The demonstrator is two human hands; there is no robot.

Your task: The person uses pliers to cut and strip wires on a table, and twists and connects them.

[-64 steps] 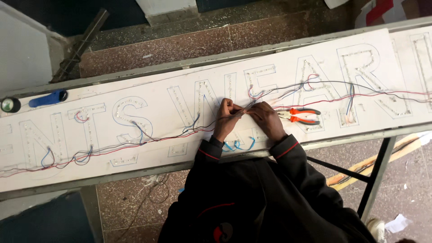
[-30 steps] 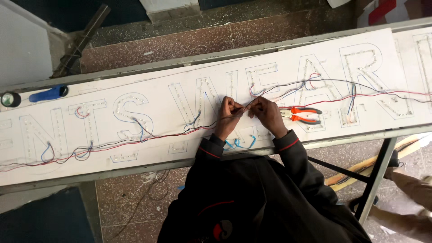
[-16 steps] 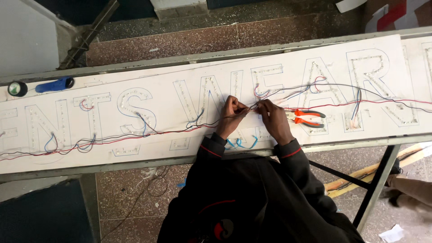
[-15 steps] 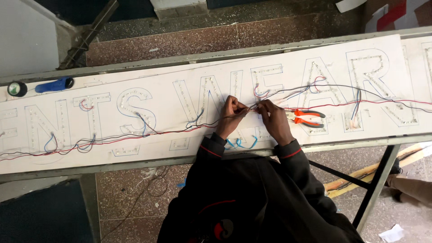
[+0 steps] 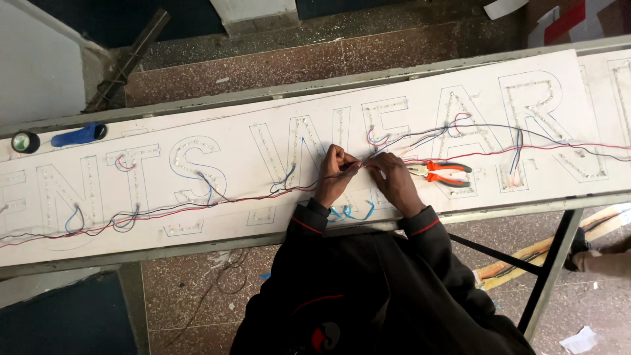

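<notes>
L hand [image 5: 335, 177] and R hand [image 5: 393, 181] meet at the middle of the long white sign panel [image 5: 250, 217], which lies across the surface. Both grips are pinched narrow on the thin wires [image 5: 358, 167] between them; fingertips nearly touch, so can't tell which strand each one has. The wire junction sits just at 12 o'clock of the person's dark sleeves, w/ red, blue and black strands running off toward 9 and 3 o'clock along the outlined letters.

Orange-handled pliers [image 5: 440, 174] lie just at 3 o'clock of the R hand, apart from it. A blue-handled tool [image 5: 79, 135] and a small roll of tape [image 5: 25, 142] rest far off at 9 o'clock near the panel's far edge. Short blue wire offcuts [image 5: 351, 212] lie at 6 o'clock of the hands, by the near edge.

Judging by looks: wires are light, soft, springy, prob. slippery in their insulation; bare ends are fine and would kink or snap if bent hard. Best held close to the stripped ends, pinched by thumb and forefinger, w/ slack left toward the letters so nothing tugs on the small lights.
</notes>
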